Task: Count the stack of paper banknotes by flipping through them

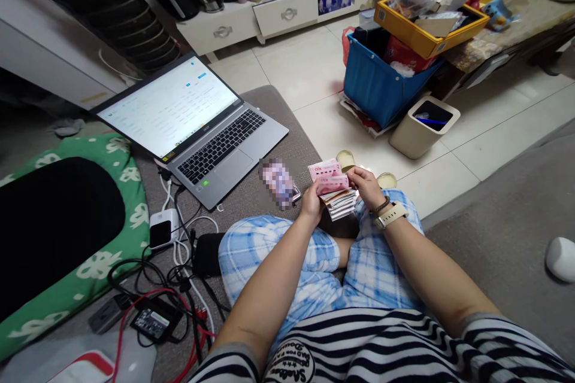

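Note:
My left hand is closed around a stack of banknotes held above my crossed legs. Pink notes marked 100 fan out at the top of the stack, and the lower edges of many more show beneath. At the right side, my right hand pinches the edge of a pink banknote. The fingertips of both hands are partly hidden by the notes. Left of the stack, a phone with a blurred surface lies on the grey sofa, close to the open laptop.
Cables and a power adapter lie tangled at the left, beside a green patterned cushion. A beige bin and a blue box stand on the tiled floor. A white mouse rests at the far right.

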Tool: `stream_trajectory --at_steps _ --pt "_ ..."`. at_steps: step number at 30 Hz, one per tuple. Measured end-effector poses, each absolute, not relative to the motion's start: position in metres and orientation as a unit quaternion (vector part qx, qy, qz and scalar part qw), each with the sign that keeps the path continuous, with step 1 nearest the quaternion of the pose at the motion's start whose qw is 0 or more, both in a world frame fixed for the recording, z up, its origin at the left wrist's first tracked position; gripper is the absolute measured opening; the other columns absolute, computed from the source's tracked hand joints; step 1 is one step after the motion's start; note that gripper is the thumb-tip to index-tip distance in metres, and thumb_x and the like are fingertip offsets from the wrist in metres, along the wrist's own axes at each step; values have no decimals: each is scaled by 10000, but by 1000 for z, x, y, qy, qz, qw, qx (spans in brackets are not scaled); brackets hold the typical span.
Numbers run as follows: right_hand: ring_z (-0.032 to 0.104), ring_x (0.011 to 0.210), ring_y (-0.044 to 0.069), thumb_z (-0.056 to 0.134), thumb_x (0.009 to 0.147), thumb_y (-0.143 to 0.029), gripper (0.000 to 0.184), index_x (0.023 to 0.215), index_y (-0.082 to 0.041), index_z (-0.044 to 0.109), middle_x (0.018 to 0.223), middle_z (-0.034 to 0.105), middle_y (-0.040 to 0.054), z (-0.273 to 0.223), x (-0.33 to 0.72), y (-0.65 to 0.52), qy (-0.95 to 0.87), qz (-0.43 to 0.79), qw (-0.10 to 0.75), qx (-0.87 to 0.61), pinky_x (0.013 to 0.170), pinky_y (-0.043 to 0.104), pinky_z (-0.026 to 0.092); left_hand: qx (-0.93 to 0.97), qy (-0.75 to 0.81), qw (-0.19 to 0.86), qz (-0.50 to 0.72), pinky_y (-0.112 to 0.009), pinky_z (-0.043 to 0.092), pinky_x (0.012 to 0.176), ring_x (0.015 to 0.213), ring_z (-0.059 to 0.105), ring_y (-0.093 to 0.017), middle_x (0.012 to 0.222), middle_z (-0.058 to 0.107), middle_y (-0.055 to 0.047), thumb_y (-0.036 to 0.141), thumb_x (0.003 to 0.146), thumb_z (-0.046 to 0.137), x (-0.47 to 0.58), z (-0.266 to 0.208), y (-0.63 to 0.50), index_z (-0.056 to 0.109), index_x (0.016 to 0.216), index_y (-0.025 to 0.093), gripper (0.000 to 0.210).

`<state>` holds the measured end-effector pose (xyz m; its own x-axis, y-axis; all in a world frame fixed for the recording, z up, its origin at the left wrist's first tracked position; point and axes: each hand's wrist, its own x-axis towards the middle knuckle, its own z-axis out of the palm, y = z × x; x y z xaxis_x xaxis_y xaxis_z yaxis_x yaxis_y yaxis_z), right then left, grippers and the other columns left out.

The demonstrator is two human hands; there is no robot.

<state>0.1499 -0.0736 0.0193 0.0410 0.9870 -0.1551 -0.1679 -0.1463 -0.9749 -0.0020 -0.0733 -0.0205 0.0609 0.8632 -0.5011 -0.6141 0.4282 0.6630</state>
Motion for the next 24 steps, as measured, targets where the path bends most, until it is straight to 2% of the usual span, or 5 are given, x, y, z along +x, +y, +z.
stream_trajectory --at_steps 5,11,15,19,24 --pt "400 510 120 686 718 -616 424 644 -215 570 567 594 5 18 151 -75 -423 563 495 -508 528 282 311 156 436 721 516 -447 520 943 1011 718 -326 935 776 -132 397 687 777 -3 -13 -75 736 871 125 331" --pt "419 534 124 781 664 -584 430 644 -219 555 544 499 -40 7 153 -72 -419 529 512 -532 560 286 344 169 452 711 512 -413 522 881 927 726 -303 812 766 -82 387 610 842 -5 -14 -76 718 793 149 324" --pt "436 552 127 777 668 -569 413 674 -217 562 569 518 -40 3 153 -70 -407 521 513 -547 575 283 350 181 452 710 509 -387 517 853 833 724 -265 781 758 -66 384 589 855 -5 -15 -76 716 783 147 336" --pt "454 584 135 752 665 -589 420 668 -214 564 612 560 -24 5 153 -69 -413 525 497 -554 583 283 354 183 455 710 506 -385 511 842 854 720 -274 788 757 -74 378 584 852 -5 -15 -76 708 773 149 330" --pt "403 552 122 734 678 -540 375 631 -211 559 567 518 -37 7 153 -70 -419 533 494 -545 568 281 325 188 456 707 507 -374 502 844 892 716 -280 754 744 -55 388 588 853 -6 -17 -76 687 738 169 313"
